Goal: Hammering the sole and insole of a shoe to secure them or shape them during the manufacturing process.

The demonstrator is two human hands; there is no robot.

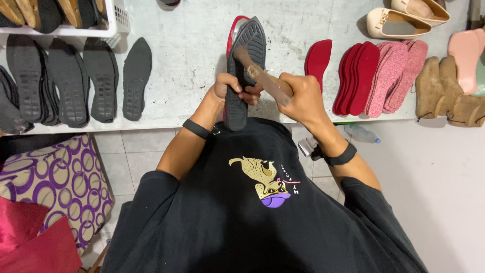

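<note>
A white basket (119, 20) of soles sits at the table's (192, 45) far left corner. The left hand (230, 87) grips a black-soled red sandal (245, 71) upright at the table edge; the right hand (298, 96) clasps a wooden-handled hammer (260, 76) against its sole.

We see a shoe (243, 71) turned sole-up, its black ridged outsole facing us and a red upper edge showing along its left side. It stands tilted, heel end propped at the near edge of the white worktable, toe pointing away. Across the sole lies a wooden-handled hammer (260, 77), its blurred head over the ridged tread around mid-sole.
</note>
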